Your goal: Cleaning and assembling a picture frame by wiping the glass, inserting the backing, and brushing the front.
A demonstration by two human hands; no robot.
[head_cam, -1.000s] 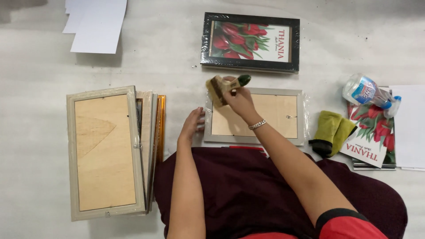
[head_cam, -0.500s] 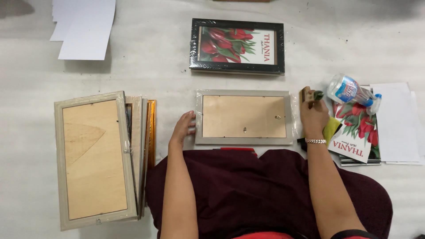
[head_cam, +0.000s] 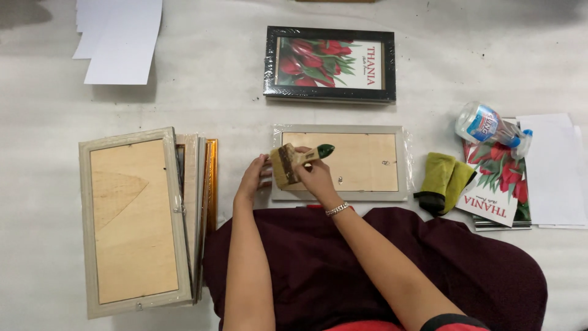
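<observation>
Paintbrush (head_cam: 293, 163) first: your right hand (head_cam: 314, 176) grips it by its green-tipped handle, bristles down on the left end of the frame back (head_cam: 361, 160) that lies face down just beyond your lap. Your left hand (head_cam: 252, 179) rests open on that frame's left edge, fingers curled over the rim, steadying it rather than clasping anything. A bracelet (head_cam: 337, 209) sits on your right wrist, and your dark red lap cloth (head_cam: 343, 270) fills the near ground.

As for progress, the brush is only at the left end of the panel; I judge the rest of the wooden back remains to be gone over, though no mark shows which part has been brushed.

To your left, near you, a stack of frames (head_cam: 144, 217) lies face down, the top one pale with a wooden backing; several more edges peek out beside it, one gilt. To your right lie a folded yellow-green cloth (head_cam: 444, 181), a plastic bottle (head_cam: 487, 125) on its side, a pile of flower prints (head_cam: 499, 196) and white paper (head_cam: 554, 171).

Farther off, a black frame (head_cam: 331, 63), wrapped and holding a red flower print, looks finished. White sheets (head_cam: 119, 37) lie at the far left on the pale floor covering (head_cam: 208, 92).
</observation>
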